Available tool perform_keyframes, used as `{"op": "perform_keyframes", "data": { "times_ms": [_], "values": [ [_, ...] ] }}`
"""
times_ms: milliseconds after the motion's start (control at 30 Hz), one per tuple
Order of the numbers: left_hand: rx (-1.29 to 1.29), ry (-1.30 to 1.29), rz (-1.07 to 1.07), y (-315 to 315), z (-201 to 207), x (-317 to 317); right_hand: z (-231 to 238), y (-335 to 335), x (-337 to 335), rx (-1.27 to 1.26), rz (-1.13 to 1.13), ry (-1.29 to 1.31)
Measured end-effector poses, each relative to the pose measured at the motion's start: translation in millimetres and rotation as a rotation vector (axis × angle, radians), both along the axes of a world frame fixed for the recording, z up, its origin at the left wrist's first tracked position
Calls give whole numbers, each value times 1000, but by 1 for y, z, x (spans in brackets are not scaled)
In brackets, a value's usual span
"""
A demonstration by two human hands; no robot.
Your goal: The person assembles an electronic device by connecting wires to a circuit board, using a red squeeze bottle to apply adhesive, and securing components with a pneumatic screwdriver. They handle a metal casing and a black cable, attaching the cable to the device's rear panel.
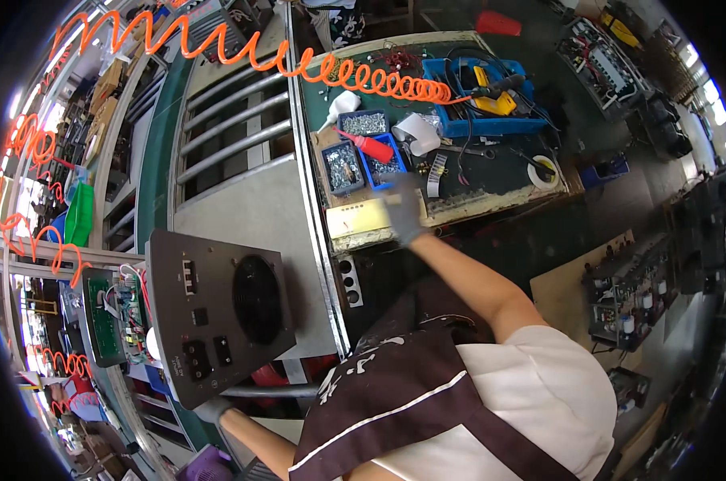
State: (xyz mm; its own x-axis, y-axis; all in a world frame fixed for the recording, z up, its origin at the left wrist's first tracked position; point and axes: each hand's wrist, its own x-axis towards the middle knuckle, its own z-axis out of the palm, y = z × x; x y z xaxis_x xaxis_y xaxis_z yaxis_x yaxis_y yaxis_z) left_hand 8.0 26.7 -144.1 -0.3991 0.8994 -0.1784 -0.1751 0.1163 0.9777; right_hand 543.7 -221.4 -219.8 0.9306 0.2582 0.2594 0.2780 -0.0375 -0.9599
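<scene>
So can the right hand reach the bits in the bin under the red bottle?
Probably yes: the right hand is beside that blue bin; the red bottle only partly covers the bits.

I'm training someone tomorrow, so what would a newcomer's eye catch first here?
The orange hose, coiling across the top toward the blue bin. Then the dark panel at lower left, with its round opening, the left hand at its bottom edge. The right hand is a blur over the bench.

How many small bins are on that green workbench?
3: slate-blue rectangular bin at back, greyish-blue rectangular bin front left, bright-blue rectangular bin front right. More may be hidden.
</scene>
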Motion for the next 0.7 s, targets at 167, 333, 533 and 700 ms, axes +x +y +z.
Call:
{"op": "perform_keyframes", "data": {
  "times_ms": [167, 333, 533, 700],
  "values": [
    [-462, -117, -291, -121, -122, -34, -90, -94, 66, -452, -387, 286],
    [-346, 513, -1056, -198, -83, 200, -145, -80, 99, -256, -252, 490],
    [-415, 289, -1186, -210, -83, 437, -108, -96, 111, -87, -1, 556],
    [-815, 92, -1489, -218, -111, 575, -101, -124, 119, -163, 155, 485]
  ]
}}
